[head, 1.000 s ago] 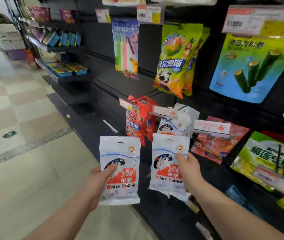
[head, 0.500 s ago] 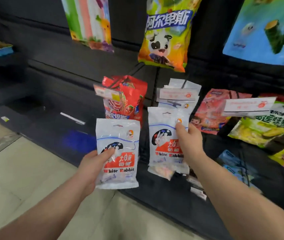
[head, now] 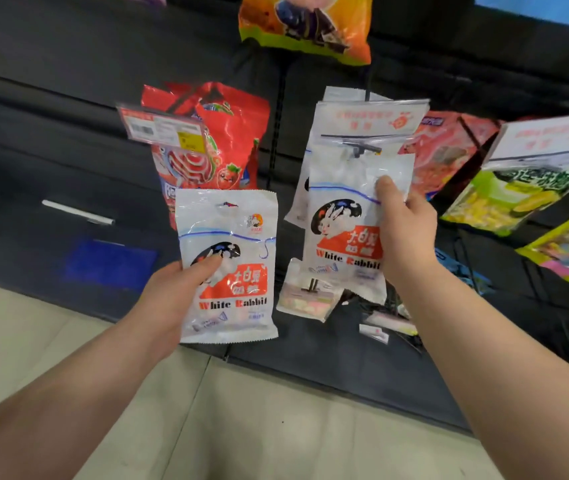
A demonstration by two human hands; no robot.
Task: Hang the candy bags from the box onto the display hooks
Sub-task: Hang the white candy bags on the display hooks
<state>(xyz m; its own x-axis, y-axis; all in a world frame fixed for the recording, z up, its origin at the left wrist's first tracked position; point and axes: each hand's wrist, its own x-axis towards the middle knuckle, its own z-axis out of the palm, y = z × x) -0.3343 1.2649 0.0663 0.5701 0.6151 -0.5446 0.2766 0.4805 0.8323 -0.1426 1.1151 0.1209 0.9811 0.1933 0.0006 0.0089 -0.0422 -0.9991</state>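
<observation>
A white bag (head: pixel 345 209) hides fingers of the right hand (head: pixel 407 233); the edge crops the yellow bag (head: pixel 305 32).

Red snack bag (head: pixel 231 140) hangs far left, price tag (head: pixel 161 128) in front; green bag (head: pixel 518 195) right; beige tile floor (head: pixel 258 427) near.

I'm looking at a black display wall (head: pixel 68 109) standing on a beige tile floor (head: pixel 276 427). Pkgs are hanging off its hooks: a red bag (head: pixel 231 140) at left w/ a price tag (head: pixel 161 128) in front, and white bags (head: pixel 297 202) on the ctr hook (head: pixel 362 147) behind a label holder (head: pixel 373 119). A pink bag (head: pixel 449 150) and a green bag (head: pixel 518 195) are hanging to the rt, and an orange-yellow bag (head: pixel 303 32) above. A small pastel candy pkt (head: pixel 307 301) is hanging lower down.
</observation>
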